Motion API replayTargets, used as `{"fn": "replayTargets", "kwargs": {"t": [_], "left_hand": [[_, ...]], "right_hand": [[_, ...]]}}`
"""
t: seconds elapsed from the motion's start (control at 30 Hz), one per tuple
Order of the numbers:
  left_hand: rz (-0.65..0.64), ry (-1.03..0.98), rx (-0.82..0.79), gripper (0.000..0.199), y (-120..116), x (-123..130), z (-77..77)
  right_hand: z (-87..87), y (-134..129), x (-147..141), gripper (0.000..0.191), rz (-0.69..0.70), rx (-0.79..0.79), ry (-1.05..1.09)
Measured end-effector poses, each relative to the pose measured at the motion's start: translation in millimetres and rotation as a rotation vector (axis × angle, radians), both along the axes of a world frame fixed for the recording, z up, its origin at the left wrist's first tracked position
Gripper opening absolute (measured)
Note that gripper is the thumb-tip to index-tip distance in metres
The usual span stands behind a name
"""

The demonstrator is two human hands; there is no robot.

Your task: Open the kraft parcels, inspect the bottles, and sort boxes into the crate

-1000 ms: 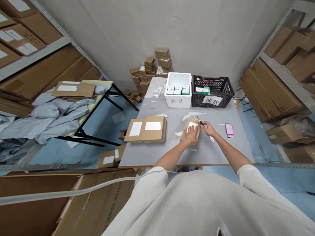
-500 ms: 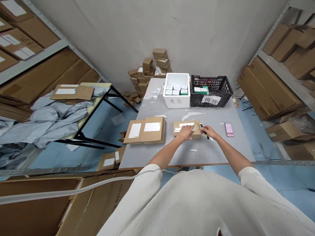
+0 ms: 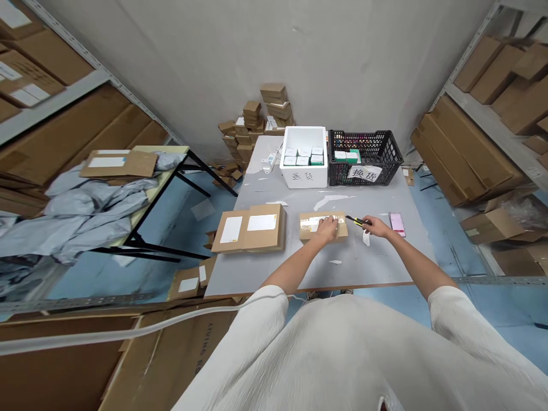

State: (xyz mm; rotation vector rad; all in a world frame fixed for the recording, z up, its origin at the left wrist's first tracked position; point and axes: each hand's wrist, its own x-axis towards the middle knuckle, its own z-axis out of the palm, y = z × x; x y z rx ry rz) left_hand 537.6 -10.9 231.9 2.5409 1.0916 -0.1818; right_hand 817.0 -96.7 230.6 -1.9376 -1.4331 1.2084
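Note:
A small cardboard box point(image 3: 308, 228) with a white label and shiny clear tape lies in front of me on the grey table point(image 3: 274, 274). On its top rests my left hand point(image 3: 327, 229), fingers stretched out over the label and tape. My right hand point(image 3: 377, 226), closed, grips a black and yellow utility knife point(image 3: 358, 221). The knife's tip points left, close to the box's right end. Below the knife lies a scrap of white paper point(image 3: 366, 238). A phone point(image 3: 397, 224) with a pink screen sits just right of my right hand.
To the left are cardboard boxes point(image 3: 248, 234) with white labels. Behind stand a white foam bin point(image 3: 303, 178) and a black plastic crate point(image 3: 385, 171), both holding small white-and-green boxes. Shelves of cartons flank both sides, and a side table point(image 3: 171, 171) bears grey bags point(image 3: 77, 222).
My right hand has moved right, away from the box. The knife has turned from steeply slanted to nearly level, tip leftward. My left hand stays on the box.

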Motion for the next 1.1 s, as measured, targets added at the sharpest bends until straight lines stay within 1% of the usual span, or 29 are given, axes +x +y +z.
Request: {"fn": "replayTargets", "kwargs": {"t": [0.1,0.17,0.33,0.47,0.57,0.63,0.73,0.8,0.87,1.0,1.03,1.1], "left_hand": [[-0.020,0.018,0.022,0.055,-0.5,1.3,0.1],[-0.034,0.021,0.030,0.056,-0.8,0.4,-0.4],[-0.025,0.018,0.016,0.061,-3.2,-1.9,-2.6],[-0.011,0.000,0.004,0.061,-4.4,-2.5,-3.9],[-0.006,-0.003,0.007,0.062,-4.3,-3.2,-4.8],[-0.006,-0.001,0.009,0.062,-4.0,-3.6,-5.6],[-0.002,-0.002,0.006,0.062,-3.8,-4.3,-6.9],[0.002,-0.008,-0.004,0.062,-3.8,-4.7,-7.3],[0.004,-0.017,-0.012,0.062,-3.8,-5.0,-7.1],[-0.007,-0.021,-0.009,0.060,-3.9,-5.1,-5.2],[-0.010,-0.017,-0.006,0.059,-3.9,-5.0,-4.8],[-0.011,-0.012,-0.003,0.058,-3.7,-4.8,-4.9]], "right_hand": [[-3.1,6.5,7.8,0.025,0.149,0.104,-0.169],[-5.2,12.1,10.7,0.028,0.228,0.148,-0.283],[-9.1,30.1,8.6,0.035,0.318,0.175,-0.547],[-7.5,47.0,-1.7,0.035,0.417,0.192,-0.657],[-4.2,54.0,-7.6,0.036,0.450,0.142,-0.658],[-2.2,53.8,-7.2,0.038,0.442,0.063,-0.610],[-0.7,47.8,-1.1,0.041,0.452,-0.076,-0.454],[-1.5,42.8,2.9,0.042,0.463,-0.136,-0.351],[-3.6,39.0,3.5,0.042,0.451,-0.145,-0.331],[-8.1,35.9,-5.8,0.043,0.354,-0.047,-0.497],[-8.2,35.1,-8.0,0.042,0.338,-0.031,-0.493],[-6.6,32.0,-9.1,0.038,0.337,-0.037,-0.386]]}}
